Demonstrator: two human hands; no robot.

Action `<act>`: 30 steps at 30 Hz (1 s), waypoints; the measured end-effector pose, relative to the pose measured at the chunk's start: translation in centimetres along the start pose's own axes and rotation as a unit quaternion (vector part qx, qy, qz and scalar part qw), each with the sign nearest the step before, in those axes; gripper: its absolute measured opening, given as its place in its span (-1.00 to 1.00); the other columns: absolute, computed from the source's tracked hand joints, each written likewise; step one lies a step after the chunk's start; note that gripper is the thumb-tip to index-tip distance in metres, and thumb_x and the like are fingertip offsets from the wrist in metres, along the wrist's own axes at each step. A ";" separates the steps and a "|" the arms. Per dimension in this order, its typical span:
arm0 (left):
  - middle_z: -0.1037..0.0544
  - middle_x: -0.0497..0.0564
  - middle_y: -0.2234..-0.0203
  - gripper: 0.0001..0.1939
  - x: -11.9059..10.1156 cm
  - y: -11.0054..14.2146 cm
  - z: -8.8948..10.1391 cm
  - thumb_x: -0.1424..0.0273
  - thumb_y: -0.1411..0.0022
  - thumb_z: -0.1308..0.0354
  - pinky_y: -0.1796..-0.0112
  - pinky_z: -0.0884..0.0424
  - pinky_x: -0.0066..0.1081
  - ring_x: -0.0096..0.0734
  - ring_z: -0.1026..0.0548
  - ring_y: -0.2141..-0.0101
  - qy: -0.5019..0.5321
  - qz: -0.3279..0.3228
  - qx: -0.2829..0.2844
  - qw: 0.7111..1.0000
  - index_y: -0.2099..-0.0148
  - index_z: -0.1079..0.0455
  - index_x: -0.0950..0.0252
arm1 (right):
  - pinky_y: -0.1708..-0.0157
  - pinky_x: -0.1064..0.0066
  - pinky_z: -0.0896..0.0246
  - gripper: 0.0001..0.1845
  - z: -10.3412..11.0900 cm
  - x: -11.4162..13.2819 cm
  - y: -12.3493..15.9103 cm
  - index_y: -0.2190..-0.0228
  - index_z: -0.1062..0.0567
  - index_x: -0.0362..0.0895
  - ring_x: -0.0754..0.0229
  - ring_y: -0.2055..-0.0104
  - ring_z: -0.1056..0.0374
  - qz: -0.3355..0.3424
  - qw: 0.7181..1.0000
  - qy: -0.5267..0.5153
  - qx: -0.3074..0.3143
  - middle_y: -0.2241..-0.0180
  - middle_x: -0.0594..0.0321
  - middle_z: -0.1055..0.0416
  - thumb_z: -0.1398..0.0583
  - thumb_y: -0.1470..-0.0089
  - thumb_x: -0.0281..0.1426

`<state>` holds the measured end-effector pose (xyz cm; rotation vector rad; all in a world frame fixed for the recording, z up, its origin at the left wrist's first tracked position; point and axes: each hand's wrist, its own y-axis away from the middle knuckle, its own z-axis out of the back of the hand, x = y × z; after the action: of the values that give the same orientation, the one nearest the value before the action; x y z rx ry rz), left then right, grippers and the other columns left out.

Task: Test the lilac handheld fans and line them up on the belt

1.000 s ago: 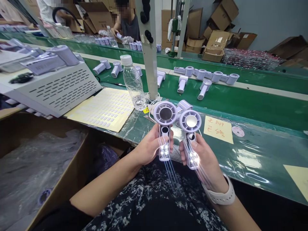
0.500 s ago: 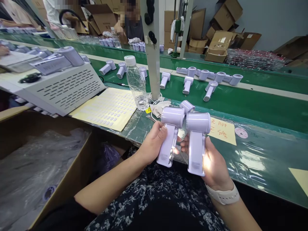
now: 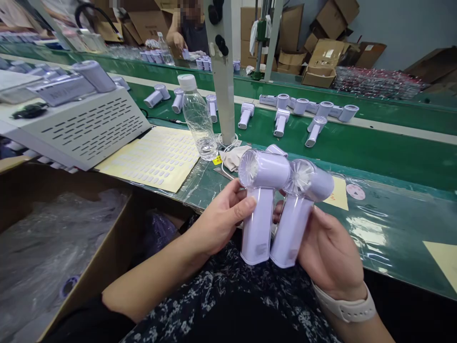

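Two lilac handheld fans, wrapped in clear film, are held upright side by side over my lap. My left hand (image 3: 221,219) grips the left handheld fan (image 3: 257,224), its thumb across the handle just under the head. Around the handle of the right handheld fan (image 3: 291,228) my right hand (image 3: 328,247) is closed, with its fingers mostly hidden behind. The two heads touch or nearly touch, and gathered film shows on their left ends. Behind them, part of another lilac fan (image 3: 276,150) lies on the bench (image 3: 385,224).
A clear bottle (image 3: 200,121) stands by a grey post (image 3: 224,85). Left of it lie a yellow sticker sheet (image 3: 153,159) and a vented metal box (image 3: 100,128). Several fans lie on the green conveyor (image 3: 392,152). A carton of plastic film (image 3: 71,228) sits lower left. A person (image 3: 191,33) works opposite.
Both fans have been turned so that the film-gathered ends of their heads show, and they are closer together and nearer to me. The person opposite has moved a hand down to the fans there.
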<state>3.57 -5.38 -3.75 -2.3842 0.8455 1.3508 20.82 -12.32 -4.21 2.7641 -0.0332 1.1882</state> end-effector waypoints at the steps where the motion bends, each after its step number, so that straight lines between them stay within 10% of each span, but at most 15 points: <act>1: -0.56 -0.02 0.33 -0.47 0.3 -0.3 0.3 0.17 -0.08 -0.49 0.27 -0.54 -0.36 -0.31 -0.60 0.34 0.020 0.029 0.012 0.999 0.03 -0.37 0.27 | 0.12 0.17 -0.58 -0.67 0.1 -0.1 -0.1 0.28 -0.70 -0.09 0.05 0.25 -0.58 -0.015 1.000 -0.006 -0.010 0.28 0.12 -0.65 -0.18 -0.28 -0.19; 9: -0.57 0.08 0.33 -0.47 1.2 -0.9 0.9 -0.03 -0.14 -0.39 0.24 -0.53 -0.38 -0.36 -0.54 0.35 0.052 0.092 0.033 0.994 0.17 -0.54 0.38 | 0.39 0.39 -0.39 -0.57 0.1 -0.6 -0.3 0.39 -0.57 -0.15 0.22 0.48 -0.36 -0.056 0.998 -0.009 -0.008 0.45 0.16 -0.48 -0.07 -0.29 -0.14; 14: -0.66 0.10 0.22 -0.74 0.5 -0.9 1.1 0.29 -0.25 -0.33 0.14 -0.58 -0.26 -0.21 -0.65 0.24 0.071 0.080 0.052 0.993 0.06 -0.53 0.31 | 0.46 0.36 -0.36 -0.68 0.6 -0.4 -0.2 0.30 -0.57 -0.11 0.13 0.44 -0.41 -0.018 1.000 -0.022 -0.006 0.45 0.14 -0.52 -0.17 -0.19 -0.12; 30: -0.66 0.16 0.14 -0.40 0.9 -0.8 1.9 0.15 -0.15 -0.44 0.10 -0.54 -0.15 -0.07 -0.66 0.11 -0.075 0.042 0.054 0.995 -0.12 -0.32 0.25 | 0.25 0.11 -0.56 -0.65 1.8 -1.3 -0.7 -0.07 -0.54 -0.01 -0.01 0.30 -0.61 0.057 0.991 0.036 -0.118 0.27 0.18 -0.67 -0.17 -0.29 -0.29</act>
<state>3.05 -4.10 -5.54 -2.1583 0.9598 1.4559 21.30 -11.87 -6.42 2.5418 -0.3076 1.2237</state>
